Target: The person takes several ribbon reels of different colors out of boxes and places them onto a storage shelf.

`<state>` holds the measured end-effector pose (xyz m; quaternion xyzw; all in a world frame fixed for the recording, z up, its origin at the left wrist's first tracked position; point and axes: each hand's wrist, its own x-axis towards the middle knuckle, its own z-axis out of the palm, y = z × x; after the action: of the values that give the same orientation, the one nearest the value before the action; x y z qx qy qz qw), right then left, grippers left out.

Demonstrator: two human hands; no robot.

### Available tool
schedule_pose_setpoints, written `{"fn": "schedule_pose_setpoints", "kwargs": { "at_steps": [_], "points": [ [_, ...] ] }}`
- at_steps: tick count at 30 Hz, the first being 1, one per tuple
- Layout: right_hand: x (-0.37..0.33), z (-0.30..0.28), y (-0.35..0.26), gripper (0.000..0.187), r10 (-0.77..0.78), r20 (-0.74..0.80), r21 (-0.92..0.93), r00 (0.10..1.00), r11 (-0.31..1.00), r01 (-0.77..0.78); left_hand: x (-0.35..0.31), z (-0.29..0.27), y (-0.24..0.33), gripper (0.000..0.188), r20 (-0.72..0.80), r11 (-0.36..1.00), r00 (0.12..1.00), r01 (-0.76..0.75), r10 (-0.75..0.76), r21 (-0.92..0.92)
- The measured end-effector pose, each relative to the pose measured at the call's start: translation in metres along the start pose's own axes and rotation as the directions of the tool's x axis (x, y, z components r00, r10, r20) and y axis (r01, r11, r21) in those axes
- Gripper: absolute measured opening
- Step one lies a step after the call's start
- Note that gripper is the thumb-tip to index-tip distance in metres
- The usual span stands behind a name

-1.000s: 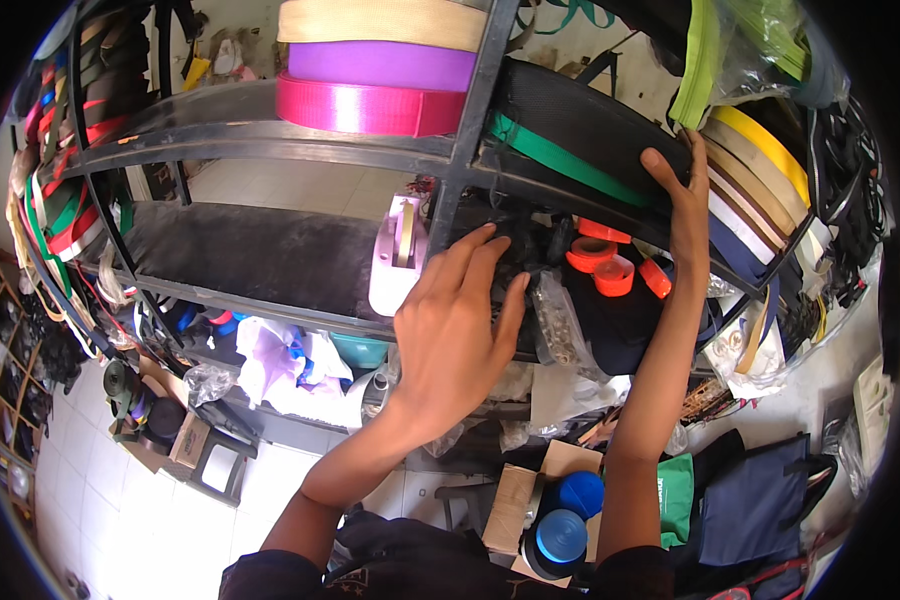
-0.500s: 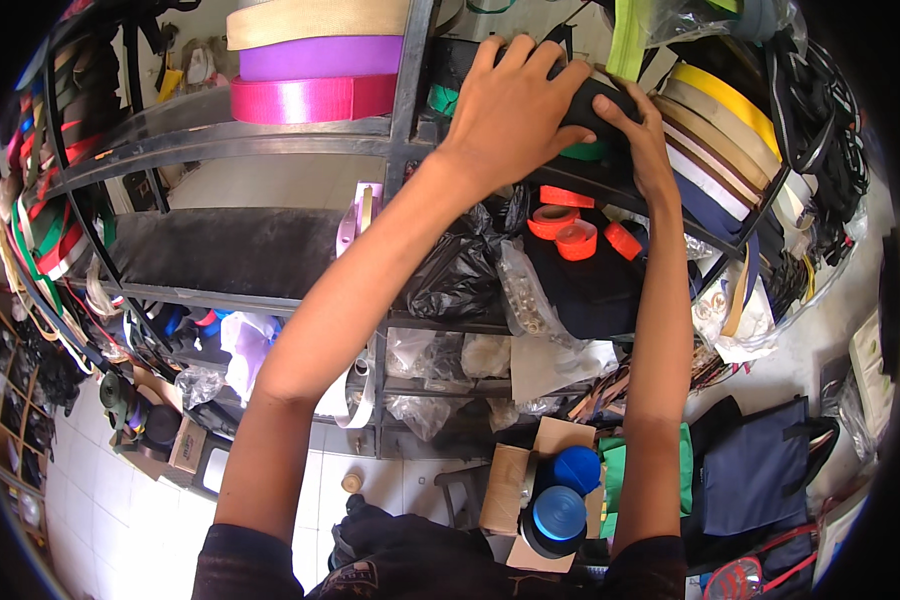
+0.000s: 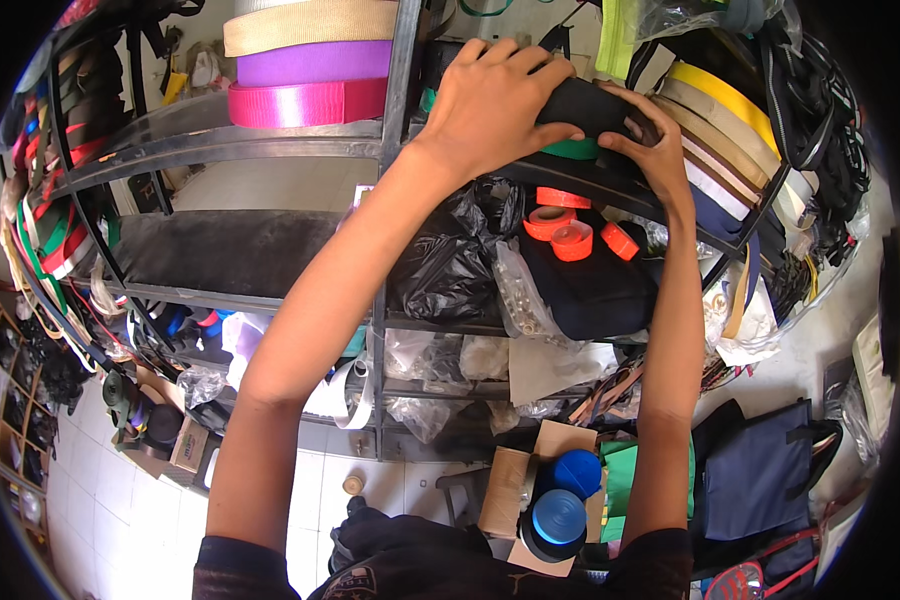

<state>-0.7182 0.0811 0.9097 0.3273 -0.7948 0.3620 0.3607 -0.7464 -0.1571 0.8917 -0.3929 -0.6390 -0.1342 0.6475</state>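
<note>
Up on the black shelf, a wide black roll of webbing [image 3: 587,108] sits on top of a green roll [image 3: 570,149]. My left hand [image 3: 498,100] lies over its left side, fingers curled across the top and thumb along the front. At the right end, my right hand [image 3: 653,145] wraps the roll with the thumb in front and fingers behind. Part of the roll is hidden under my left hand. Beside my right hand stand stacked webbing rolls in yellow [image 3: 725,95], beige, brown and white.
Pink [image 3: 308,104], purple and tan webbing rolls are stacked left of the metal upright [image 3: 398,90]. Below my hands are small orange rolls [image 3: 572,240], a black plastic bag [image 3: 440,275] and a clear bag [image 3: 523,290]. Blue-lidded containers [image 3: 558,516] stand in a carton lower down.
My hands have spread slightly apart, the left one shifting left and the right one right and down. More of the black roll shows between them.
</note>
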Motion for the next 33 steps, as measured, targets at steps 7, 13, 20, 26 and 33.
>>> {"fn": "schedule_pose_setpoints", "kwargs": {
  "at_steps": [7,13,20,26,33],
  "points": [
    [0.052,-0.018,0.024,0.041,0.141,-0.026,-0.260,0.990,0.955,-0.142,-0.005,0.005,0.001,0.051,-0.049,0.997,0.997,0.054,-0.057,-0.051],
    [0.071,0.037,0.038,0.052,0.353,-0.281,0.489,0.893,0.853,-0.183,-0.013,0.003,-0.005,0.055,0.000,0.992,0.999,0.053,-0.054,-0.113],
    [0.061,0.038,0.031,0.052,0.615,-0.282,0.633,0.736,0.696,-0.339,-0.030,0.003,-0.001,0.059,-0.058,0.972,0.973,0.220,-0.224,-0.080],
    [0.058,0.046,0.013,0.047,0.611,-0.317,0.597,0.725,0.723,-0.348,-0.036,-0.009,-0.005,0.067,0.011,0.961,0.976,0.214,-0.216,-0.176],
    [0.047,0.049,0.005,0.057,0.645,-0.428,0.615,0.633,0.721,-0.319,-0.071,-0.066,0.061,0.047,0.019,0.692,0.920,0.307,-0.391,-0.653]
  ]
}}
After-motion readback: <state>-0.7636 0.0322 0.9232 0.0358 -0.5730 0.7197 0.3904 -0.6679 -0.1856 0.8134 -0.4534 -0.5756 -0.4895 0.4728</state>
